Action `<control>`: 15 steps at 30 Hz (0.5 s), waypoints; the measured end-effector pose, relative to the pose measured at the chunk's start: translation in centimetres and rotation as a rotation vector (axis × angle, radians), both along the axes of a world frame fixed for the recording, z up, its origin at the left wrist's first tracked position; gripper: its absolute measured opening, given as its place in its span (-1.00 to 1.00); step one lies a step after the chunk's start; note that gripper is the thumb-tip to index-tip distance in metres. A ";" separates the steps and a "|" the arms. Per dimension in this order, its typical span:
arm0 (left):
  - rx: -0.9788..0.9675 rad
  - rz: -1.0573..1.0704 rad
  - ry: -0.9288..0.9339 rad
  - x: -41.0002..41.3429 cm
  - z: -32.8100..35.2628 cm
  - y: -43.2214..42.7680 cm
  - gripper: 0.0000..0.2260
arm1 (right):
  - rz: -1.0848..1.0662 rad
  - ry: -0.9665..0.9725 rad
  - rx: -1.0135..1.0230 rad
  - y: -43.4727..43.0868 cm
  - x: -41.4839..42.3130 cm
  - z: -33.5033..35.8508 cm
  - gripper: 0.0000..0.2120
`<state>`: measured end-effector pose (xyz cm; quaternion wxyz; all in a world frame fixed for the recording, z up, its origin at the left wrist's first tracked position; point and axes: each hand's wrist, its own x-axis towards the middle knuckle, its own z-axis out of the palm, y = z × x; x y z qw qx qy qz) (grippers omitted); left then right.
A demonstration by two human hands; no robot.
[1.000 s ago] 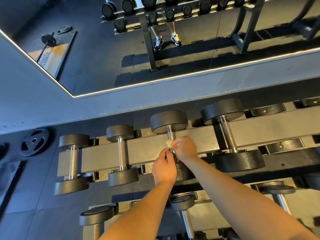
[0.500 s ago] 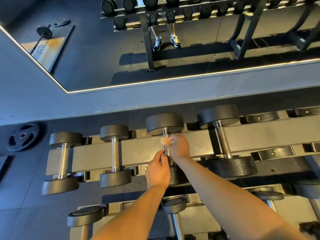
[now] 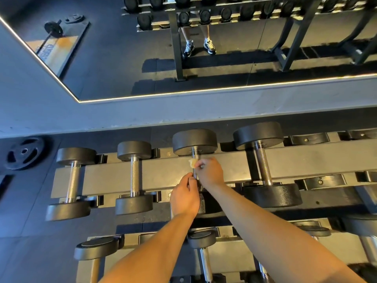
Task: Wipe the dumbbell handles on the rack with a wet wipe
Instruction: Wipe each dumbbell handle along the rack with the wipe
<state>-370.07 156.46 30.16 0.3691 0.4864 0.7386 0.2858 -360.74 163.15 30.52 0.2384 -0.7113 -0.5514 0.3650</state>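
On the rack (image 3: 306, 160), my right hand (image 3: 210, 172) pinches the wipe (image 3: 192, 162), my left hand (image 3: 184, 198) holds the handle (image 3: 195, 155), so I should rub all round.

Dark metal rack (image 3: 167, 176) on a gym floor (image 3: 30, 231), dumbbells laid across its rails.

The top tier carries four dumbbells side by side, handles running front to back and heads seated in black cradles: the smallest dumbbell (image 3: 72, 180) at the left, the second dumbbell (image 3: 134, 176) near it, the third dumbbell (image 3: 194, 141), then the largest dumbbell (image 3: 263, 164). More cradles (image 3: 310, 138) sit further right. The lower tier holds more dumbbells (image 3: 202, 238). A weight plate (image 3: 25, 153) sits left of the rack, by the wall.
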 end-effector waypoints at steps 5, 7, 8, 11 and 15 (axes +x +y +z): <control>0.037 0.022 -0.042 0.1 0.4 -0.2 -0.79 | 0.110 -0.044 -0.224 -2.1 1.1 -0.8 -0.87; 0.042 0.030 -0.048 0.1 0.8 -0.3 -0.78 | 0.085 0.004 -0.264 -2.9 1.3 -0.4 -0.86; 0.034 0.028 -0.050 0.1 0.9 -0.3 -0.78 | 0.046 0.036 -0.230 -3.7 1.2 0.0 -0.87; -0.005 -0.018 -0.156 -0.4 0.8 -0.9 -0.72 | -0.074 0.108 0.033 -6.7 0.5 1.6 -0.91; 0.056 -0.086 -0.287 -1.2 0.0 -3.9 -0.69 | -0.074 0.169 0.212 -11.8 0.3 3.6 -0.90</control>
